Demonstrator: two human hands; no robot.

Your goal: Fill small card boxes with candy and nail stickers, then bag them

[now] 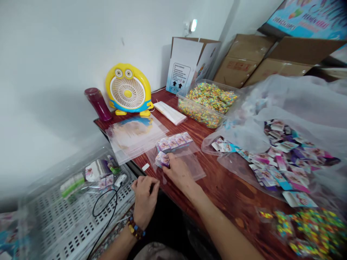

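Observation:
My right hand (179,172) reaches over the dark red wooden table, its fingers closed on a small printed box (162,159) in purple and white. Just beyond it stands a row of similar small boxes (175,142), lying on a clear plastic bag (193,159). My left hand (146,193) rests at the table's near edge with its fingers curled in and nothing visible in them. A beaded bracelet (136,228) is on the left wrist. Close to the left hand lies a small white piece (145,167).
More clear bags (132,139) lie before a yellow fan (128,92) and a maroon bottle (98,104). A tub of wrapped candies (208,103) stands behind. On the right are a large bag of printed boxes (284,162) and loose candies (317,231). A plastic crate (78,216) sits left.

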